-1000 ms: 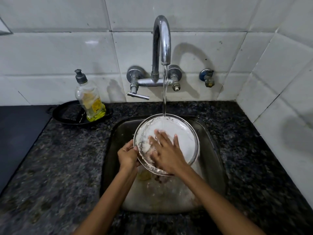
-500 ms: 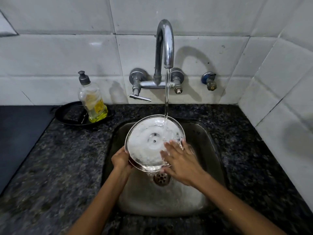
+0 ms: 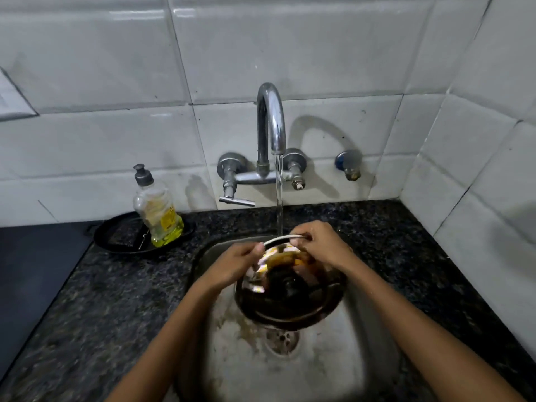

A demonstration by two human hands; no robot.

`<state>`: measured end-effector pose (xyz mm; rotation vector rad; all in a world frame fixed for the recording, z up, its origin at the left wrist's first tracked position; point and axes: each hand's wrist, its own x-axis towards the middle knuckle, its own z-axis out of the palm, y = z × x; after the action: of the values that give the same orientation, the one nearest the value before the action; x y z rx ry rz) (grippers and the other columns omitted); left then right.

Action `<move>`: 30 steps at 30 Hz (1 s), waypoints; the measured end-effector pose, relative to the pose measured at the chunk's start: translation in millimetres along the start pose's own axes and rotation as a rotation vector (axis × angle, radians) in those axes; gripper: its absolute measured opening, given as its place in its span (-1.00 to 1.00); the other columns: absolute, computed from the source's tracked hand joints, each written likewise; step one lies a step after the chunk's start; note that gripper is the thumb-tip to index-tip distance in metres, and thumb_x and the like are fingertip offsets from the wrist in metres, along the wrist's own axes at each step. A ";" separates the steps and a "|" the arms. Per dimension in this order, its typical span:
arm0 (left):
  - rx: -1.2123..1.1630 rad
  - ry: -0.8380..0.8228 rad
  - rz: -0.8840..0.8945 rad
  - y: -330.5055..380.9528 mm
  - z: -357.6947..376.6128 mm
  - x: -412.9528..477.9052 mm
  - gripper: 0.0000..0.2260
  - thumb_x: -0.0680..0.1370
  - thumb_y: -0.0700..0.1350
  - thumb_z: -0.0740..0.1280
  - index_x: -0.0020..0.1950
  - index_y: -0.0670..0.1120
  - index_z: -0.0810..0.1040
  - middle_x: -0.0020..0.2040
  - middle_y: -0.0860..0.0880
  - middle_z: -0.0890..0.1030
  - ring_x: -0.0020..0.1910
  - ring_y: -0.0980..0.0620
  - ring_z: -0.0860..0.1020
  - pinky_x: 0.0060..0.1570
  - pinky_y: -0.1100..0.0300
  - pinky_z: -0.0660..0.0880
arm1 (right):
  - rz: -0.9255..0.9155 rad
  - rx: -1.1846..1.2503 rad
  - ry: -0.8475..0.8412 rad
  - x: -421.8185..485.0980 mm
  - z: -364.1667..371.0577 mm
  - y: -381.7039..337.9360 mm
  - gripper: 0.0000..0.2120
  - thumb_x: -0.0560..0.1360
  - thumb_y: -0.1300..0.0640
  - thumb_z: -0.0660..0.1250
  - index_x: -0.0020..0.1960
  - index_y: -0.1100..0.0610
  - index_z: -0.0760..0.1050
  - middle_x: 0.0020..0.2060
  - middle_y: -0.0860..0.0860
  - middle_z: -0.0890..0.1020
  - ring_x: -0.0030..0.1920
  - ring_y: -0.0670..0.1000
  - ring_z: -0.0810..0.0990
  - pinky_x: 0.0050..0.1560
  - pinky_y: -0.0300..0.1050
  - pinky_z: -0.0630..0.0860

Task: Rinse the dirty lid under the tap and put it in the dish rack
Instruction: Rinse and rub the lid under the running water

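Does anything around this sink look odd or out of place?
One thing: the soap bottle stands in a black pan on the counter, an unusual holder. The sink floor shows brownish stains near the drain. Otherwise nothing is spilled or broken.

Soap bottle point(image 3: 158, 207) on black tray point(image 3: 121, 236), granite counter point(image 3: 101, 300), white tiles point(image 3: 333, 47)

Two bare forearms, no sleeves, no jewellery
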<state>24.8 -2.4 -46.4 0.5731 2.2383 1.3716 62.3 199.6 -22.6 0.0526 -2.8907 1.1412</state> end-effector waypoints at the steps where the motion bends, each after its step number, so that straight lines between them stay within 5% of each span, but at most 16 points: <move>1: 0.116 -0.002 0.096 12.1 -0.7 5.2 -0.54 0.46 0.17 0.20 -0.08 -0.24 0.58 -0.24 -0.11 0.60 -0.22 0.02 0.51 -0.12 0.11 0.41 | -0.034 0.018 -0.036 5.8 -0.7 -9.7 -0.91 0.41 0.20 0.36 -0.19 0.06 0.63 -0.36 -0.04 0.60 -0.21 -0.05 0.57 -0.13 -0.09 0.49; 3: 0.299 0.084 0.184 29.3 -3.4 14.7 -0.70 0.52 -0.01 0.23 -0.22 -0.23 0.54 -0.39 -0.02 0.48 -0.34 0.07 0.41 -0.26 0.14 0.32 | -0.068 0.048 -0.055 15.4 -3.0 -19.4 -0.94 0.39 0.18 0.41 -0.19 0.15 0.64 -0.39 -0.03 0.57 -0.28 -0.11 0.52 -0.25 -0.24 0.41; 5: 0.243 0.207 0.182 27.7 -8.4 12.3 -0.72 0.54 -0.13 0.24 -0.36 -0.14 0.50 -0.49 0.07 0.44 -0.43 0.17 0.38 -0.34 0.19 0.29 | -0.015 0.150 0.000 18.2 -9.6 -8.1 -0.86 0.37 0.09 0.45 -0.28 0.16 0.63 -0.46 -0.04 0.56 -0.38 -0.16 0.49 -0.33 -0.28 0.36; 7: -0.086 0.289 0.137 10.5 -16.1 -1.2 -0.72 0.54 -0.16 0.25 -0.40 -0.10 0.48 -0.50 0.10 0.48 -0.44 0.17 0.39 -0.36 0.20 0.28 | 0.092 0.303 0.068 14.4 -15.6 17.4 -0.80 0.37 0.05 0.45 -0.39 0.09 0.60 -0.55 -0.12 0.55 -0.45 -0.21 0.47 -0.33 -0.26 0.36; 9: -0.382 0.235 0.075 8.0 -20.3 -14.2 -0.80 0.52 -0.19 0.26 -0.29 -0.16 0.55 -0.38 -0.11 0.53 -0.34 0.01 0.44 -0.32 0.17 0.33 | 0.166 0.406 0.135 11.6 -16.6 28.9 -0.80 0.40 0.10 0.42 -0.40 0.04 0.58 -0.58 -0.16 0.57 -0.49 -0.27 0.48 -0.29 -0.23 0.38; 12: -0.017 0.045 0.041 24.6 -13.3 -6.0 -0.87 0.43 -0.11 0.34 -0.32 -0.09 0.54 -0.47 0.09 0.53 -0.41 0.19 0.45 -0.36 0.26 0.36 | 0.038 0.294 0.078 23.3 -4.6 1.5 -0.92 0.35 0.18 0.47 -0.30 0.15 0.63 -0.42 -0.08 0.63 -0.42 -0.25 0.51 -0.25 -0.26 0.41; 15: 0.350 0.125 0.055 33.0 0.9 5.2 -0.74 0.49 -0.02 0.27 -0.34 -0.13 0.51 -0.44 0.01 0.48 -0.39 0.12 0.40 -0.32 0.15 0.32 | -0.104 0.120 -0.038 30.7 9.3 -29.2 -0.89 0.25 0.18 0.53 -0.29 0.19 0.64 -0.43 -0.08 0.60 -0.39 -0.22 0.50 -0.29 -0.34 0.40; 20: -0.254 0.266 0.045 17.0 -5.5 -23.3 -0.71 0.54 -0.32 0.20 -0.34 -0.14 0.57 -0.52 0.05 0.55 -0.48 0.16 0.48 -0.39 0.26 0.39 | 0.106 0.295 0.116 23.5 -5.4 21.5 -0.82 0.39 0.08 0.43 -0.22 0.21 0.62 -0.35 0.07 0.63 -0.29 -0.10 0.57 -0.24 -0.22 0.40; 23: -0.163 0.115 0.054 28.4 -7.0 -24.0 -0.80 0.48 -0.33 0.26 -0.24 -0.09 0.57 -0.49 0.07 0.58 -0.47 0.22 0.51 -0.43 0.38 0.42 | 0.091 0.313 0.153 24.9 -0.8 13.7 -0.93 0.39 0.20 0.43 -0.27 0.10 0.57 -0.42 -0.07 0.55 -0.44 -0.32 0.50 -0.28 -0.30 0.37; 26: 0.156 0.157 0.047 32.2 0.1 -5.4 -0.76 0.46 -0.31 0.26 -0.32 -0.02 0.50 -0.42 0.00 0.52 -0.40 0.13 0.46 -0.35 0.22 0.38 | -0.077 0.179 0.035 31.9 8.7 -22.6 -0.94 0.28 0.22 0.50 -0.29 0.14 0.62 -0.43 -0.02 0.57 -0.44 -0.31 0.48 -0.31 -0.41 0.36; 30: -0.150 0.299 0.008 21.9 3.3 -19.8 -0.73 0.49 -0.38 0.21 -0.31 -0.14 0.59 -0.47 0.00 0.55 -0.46 0.11 0.45 -0.42 0.25 0.36 | -0.049 0.138 0.090 34.1 4.7 -9.1 -0.80 0.32 0.03 0.48 -0.27 0.18 0.62 -0.42 0.01 0.58 -0.39 -0.15 0.48 -0.33 -0.34 0.34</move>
<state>45.2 -2.0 -24.8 0.3441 2.3321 1.7074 28.5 189.1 -18.3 0.0731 -2.7140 1.2972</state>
